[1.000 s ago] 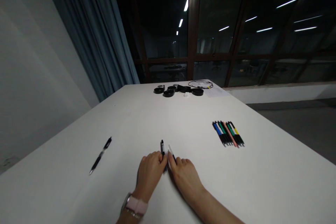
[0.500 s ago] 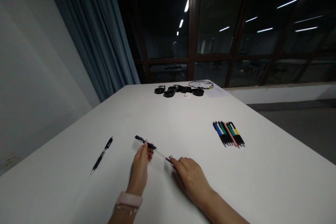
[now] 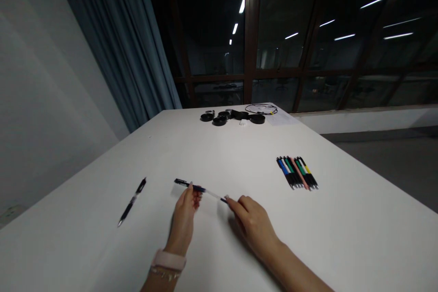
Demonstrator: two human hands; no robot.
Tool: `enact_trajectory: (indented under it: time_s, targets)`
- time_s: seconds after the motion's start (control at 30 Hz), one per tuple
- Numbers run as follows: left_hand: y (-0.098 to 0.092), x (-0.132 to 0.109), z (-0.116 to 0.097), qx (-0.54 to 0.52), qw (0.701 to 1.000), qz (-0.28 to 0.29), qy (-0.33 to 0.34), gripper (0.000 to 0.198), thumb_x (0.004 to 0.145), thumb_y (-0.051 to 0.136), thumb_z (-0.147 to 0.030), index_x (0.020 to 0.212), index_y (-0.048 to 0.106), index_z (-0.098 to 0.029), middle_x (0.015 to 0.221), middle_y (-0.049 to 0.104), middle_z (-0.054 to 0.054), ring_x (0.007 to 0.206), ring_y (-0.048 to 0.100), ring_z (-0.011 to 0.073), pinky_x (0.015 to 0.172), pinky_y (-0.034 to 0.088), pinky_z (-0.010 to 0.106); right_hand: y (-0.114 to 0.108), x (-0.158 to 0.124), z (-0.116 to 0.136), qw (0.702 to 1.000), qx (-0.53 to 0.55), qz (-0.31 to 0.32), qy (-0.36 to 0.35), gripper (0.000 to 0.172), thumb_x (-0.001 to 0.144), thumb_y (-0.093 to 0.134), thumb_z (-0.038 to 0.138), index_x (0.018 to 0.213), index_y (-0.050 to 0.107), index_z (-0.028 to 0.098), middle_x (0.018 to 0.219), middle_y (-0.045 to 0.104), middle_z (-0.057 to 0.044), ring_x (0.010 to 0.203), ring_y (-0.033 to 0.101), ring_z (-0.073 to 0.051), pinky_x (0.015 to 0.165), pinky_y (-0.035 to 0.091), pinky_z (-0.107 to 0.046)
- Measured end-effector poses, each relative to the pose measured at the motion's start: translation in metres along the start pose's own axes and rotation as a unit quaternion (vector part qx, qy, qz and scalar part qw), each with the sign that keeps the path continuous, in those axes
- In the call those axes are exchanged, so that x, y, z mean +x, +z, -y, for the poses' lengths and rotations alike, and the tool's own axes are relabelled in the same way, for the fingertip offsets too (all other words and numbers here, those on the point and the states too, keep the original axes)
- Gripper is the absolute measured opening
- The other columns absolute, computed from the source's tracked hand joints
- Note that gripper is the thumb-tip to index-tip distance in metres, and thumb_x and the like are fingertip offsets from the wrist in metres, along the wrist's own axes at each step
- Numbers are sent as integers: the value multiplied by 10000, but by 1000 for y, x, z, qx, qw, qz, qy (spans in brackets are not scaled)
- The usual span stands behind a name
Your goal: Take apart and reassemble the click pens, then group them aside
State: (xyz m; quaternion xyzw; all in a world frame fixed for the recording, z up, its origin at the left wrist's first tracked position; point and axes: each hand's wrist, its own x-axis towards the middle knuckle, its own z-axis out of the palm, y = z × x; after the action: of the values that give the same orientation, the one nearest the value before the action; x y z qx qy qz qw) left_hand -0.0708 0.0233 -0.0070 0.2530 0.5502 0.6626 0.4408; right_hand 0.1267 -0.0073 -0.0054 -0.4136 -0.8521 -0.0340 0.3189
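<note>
In my left hand [image 3: 184,214] is the dark barrel of a pen [image 3: 180,182], pinched between thumb and fingers above the table. A thin, mostly clear pen refill [image 3: 213,195] sticks out of the barrel's right end. My right hand [image 3: 253,223] pinches the refill's dark far end between thumb and forefinger. The barrel and refill lie nearly in one line, sloping down to the right. Left of my hands, another pen [image 3: 132,201], black with a clear middle, lies alone on the white table [image 3: 205,155].
To the right lies a row of several pens [image 3: 297,173] with blue, green, pink and yellow parts. Black round parts [image 3: 219,121], a coiled black cable [image 3: 262,109] and a paper sheet [image 3: 283,120] are at the far end. A blue curtain [image 3: 119,41] hangs at the left.
My right hand has shifted slightly up and to the right with the refill's end. The pen and refill slope less, and a little more clear tube shows between my hands.
</note>
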Motion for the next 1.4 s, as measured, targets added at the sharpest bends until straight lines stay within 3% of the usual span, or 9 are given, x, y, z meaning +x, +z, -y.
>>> enact_trajectory:
  time_s: [0.2, 0.33, 0.5, 0.6, 0.7, 0.93, 1.13, 1.23, 1.4]
  targets:
    - [0, 0, 1, -10, 1000, 5, -5, 558, 512, 785, -656, 709, 649, -152, 631, 626, 4, 583, 533, 118, 555, 399, 237, -3, 1, -6, 1000, 19, -8, 16, 389, 902, 469, 47, 1237, 612, 185, 834, 615, -57, 728, 579, -179, 611, 464, -263]
    - [0, 0, 4, 16, 1000, 22, 13, 542, 584, 745, -667, 730, 654, -154, 649, 631, 7, 595, 537, 121, 565, 398, 238, -4, 2, -5, 1000, 21, -5, 8, 377, 888, 496, 41, 1221, 623, 167, 829, 617, -61, 728, 585, -184, 604, 467, -263]
    - [8, -10, 12, 82, 990, 110, 37, 504, 668, 704, -653, 704, 668, -151, 636, 637, 21, 585, 531, 129, 556, 381, 248, -6, 4, -1, 997, 64, -7, 30, 345, 919, 468, 78, 1215, 608, 187, 853, 634, -62, 739, 598, -187, 621, 492, -271]
    - [18, -22, 14, 76, 982, 170, 1, 497, 637, 733, -638, 678, 670, -147, 619, 636, 27, 572, 521, 127, 558, 379, 251, -8, 4, -1, 989, 136, -34, 49, 298, 951, 449, 145, 1227, 561, 164, 903, 657, -80, 795, 619, -197, 684, 524, -293]
    - [25, -33, 11, 45, 981, 188, -34, 497, 606, 745, -638, 648, 653, -152, 604, 625, 27, 570, 522, 131, 558, 385, 258, -10, 3, -1, 978, 195, -56, 57, 280, 961, 448, 191, 1229, 527, 165, 905, 667, -79, 800, 631, -193, 704, 533, -296]
    - [26, -33, 10, 35, 981, 179, -71, 475, 544, 780, -608, 540, 600, -169, 492, 550, -15, 476, 451, 96, 494, 328, 241, -9, 2, 0, 968, 241, -58, 33, 260, 966, 460, 235, 1215, 531, 202, 880, 679, -68, 758, 636, -183, 682, 526, -290]
    - [25, -38, 4, -14, 981, 157, -110, 391, 545, 813, -500, 547, 596, -174, 510, 545, -34, 512, 476, 94, 533, 385, 232, -12, 2, -5, 961, 266, -42, 61, 338, 942, 526, 288, 1267, 505, 199, 897, 678, -60, 758, 634, -176, 701, 519, -281]
    - [24, -36, 3, -50, 988, 101, -108, 362, 538, 818, -462, 609, 611, -173, 534, 564, -40, 522, 493, 89, 526, 397, 217, -18, 4, -12, 970, 220, 13, 106, 432, 918, 566, 306, 1314, 475, 164, 890, 678, -67, 782, 644, -194, 719, 517, -294]
    - [24, -31, 2, -95, 989, 19, -114, 347, 530, 822, -384, 727, 628, -174, 594, 621, -32, 550, 539, 88, 498, 389, 190, -16, 6, -19, 976, 31, 146, 161, 451, 940, 539, 313, 1324, 480, 85, 949, 708, -144, 877, 671, -274, 756, 510, -359]
